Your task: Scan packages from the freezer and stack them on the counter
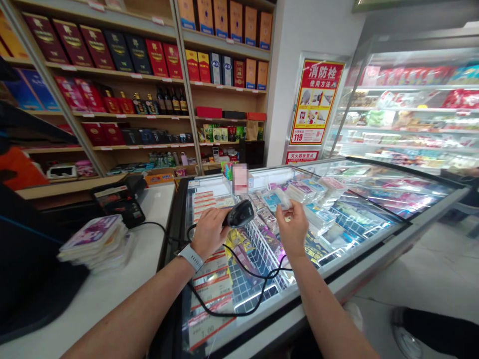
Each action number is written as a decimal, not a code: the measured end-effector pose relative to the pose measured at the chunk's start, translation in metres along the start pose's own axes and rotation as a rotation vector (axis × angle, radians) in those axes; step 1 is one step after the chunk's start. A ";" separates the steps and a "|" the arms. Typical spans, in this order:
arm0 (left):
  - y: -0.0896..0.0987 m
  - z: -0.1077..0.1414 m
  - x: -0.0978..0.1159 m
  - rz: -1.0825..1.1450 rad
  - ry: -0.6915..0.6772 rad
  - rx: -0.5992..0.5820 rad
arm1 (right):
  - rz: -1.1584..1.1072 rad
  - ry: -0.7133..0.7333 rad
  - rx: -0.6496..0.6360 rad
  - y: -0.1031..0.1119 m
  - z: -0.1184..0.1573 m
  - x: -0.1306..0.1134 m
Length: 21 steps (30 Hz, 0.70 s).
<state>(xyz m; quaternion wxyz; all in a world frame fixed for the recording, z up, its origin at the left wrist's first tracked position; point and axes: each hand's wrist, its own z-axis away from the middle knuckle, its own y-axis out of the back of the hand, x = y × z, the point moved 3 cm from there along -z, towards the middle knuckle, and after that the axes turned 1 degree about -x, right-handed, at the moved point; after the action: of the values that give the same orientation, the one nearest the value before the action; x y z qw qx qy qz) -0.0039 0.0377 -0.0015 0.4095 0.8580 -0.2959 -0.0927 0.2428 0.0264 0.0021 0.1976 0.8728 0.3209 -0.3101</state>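
Right of centre I read a red-and-yellow fire hydrant poster (316, 102) headed 消防栓 使用方法, with 119 (298, 137) at its lower left. Beneath it, a sign (302, 157) reads 灭火器放置点. At bottom centre, a price card (204, 330) in the chest freezer (337, 279) shows 1.00. Shelf tags: too small to read.

1 left hand (209, 232), 1 right hand (294, 228), 1 scanner (240, 213), 1 packet (282, 199), 1 watch (191, 258), 1 freezer (374, 172), 1 card terminal (121, 204), 1 poster (317, 102), 1 pack stack (93, 243).
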 end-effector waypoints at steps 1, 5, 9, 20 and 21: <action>0.000 0.000 0.000 -0.002 0.001 -0.001 | 0.048 0.034 0.003 0.000 -0.001 0.001; 0.000 0.000 0.000 -0.005 0.006 0.000 | 0.199 0.124 -0.064 -0.005 -0.003 0.012; 0.002 -0.001 0.001 -0.020 -0.006 0.012 | 0.345 0.109 -0.216 -0.016 0.001 0.027; -0.002 -0.001 -0.003 -0.032 -0.021 0.032 | 0.492 0.012 -0.470 -0.035 0.009 0.045; -0.001 -0.001 -0.003 -0.032 -0.018 0.032 | 0.486 0.003 -0.471 -0.034 0.009 0.045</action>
<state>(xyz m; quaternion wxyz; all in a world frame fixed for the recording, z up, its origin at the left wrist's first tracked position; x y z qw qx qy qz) -0.0053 0.0406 -0.0021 0.3915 0.8682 -0.2873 -0.1020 0.2424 0.0656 -0.0393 0.4615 0.8546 0.1667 -0.1700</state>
